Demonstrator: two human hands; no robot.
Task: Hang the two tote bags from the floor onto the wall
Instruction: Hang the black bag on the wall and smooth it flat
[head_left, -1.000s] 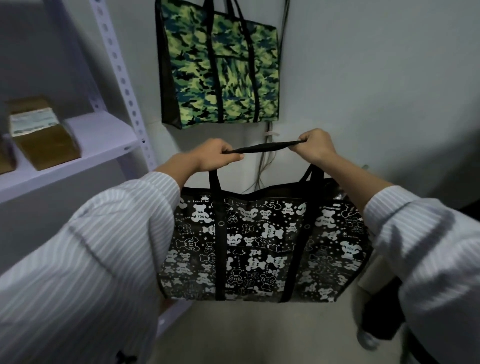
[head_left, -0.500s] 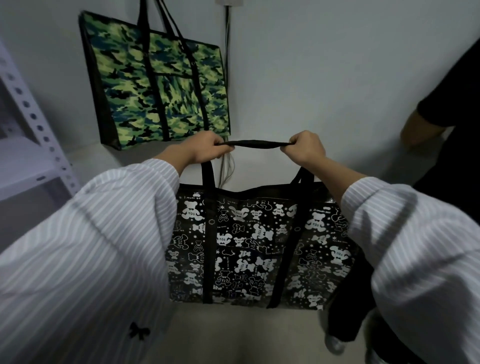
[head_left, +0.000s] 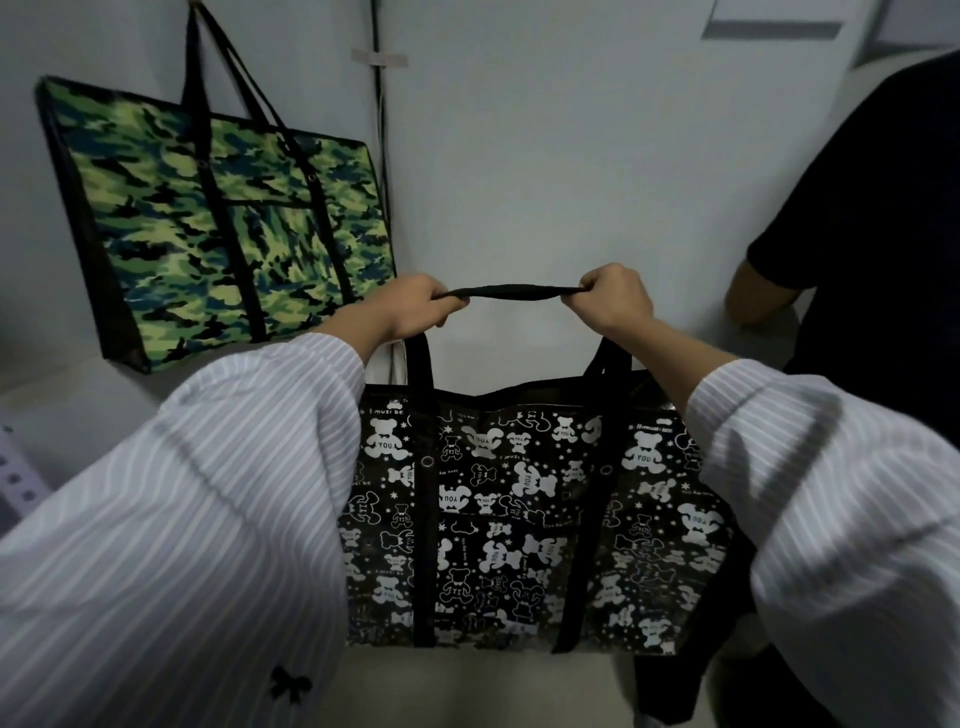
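Observation:
A black tote bag printed with white bears (head_left: 519, 519) hangs in the air in front of the wall. Its black handle (head_left: 511, 292) is stretched flat between my two fists. My left hand (head_left: 410, 306) grips the handle's left end and my right hand (head_left: 613, 296) grips its right end. A green camouflage tote bag (head_left: 218, 234) hangs on the wall at the upper left by its black straps, up and to the left of my left hand.
A thin cable (head_left: 382, 156) runs down the wall just right of the camouflage bag. Another person in dark clothes (head_left: 872, 249) stands close at the right edge. A corner of a white shelf frame (head_left: 15, 478) shows at the far left.
The view has swung right and slightly up: the shelf has slid out at the left and the person at the right has come into view. Both hands keep the same grip on the handle.

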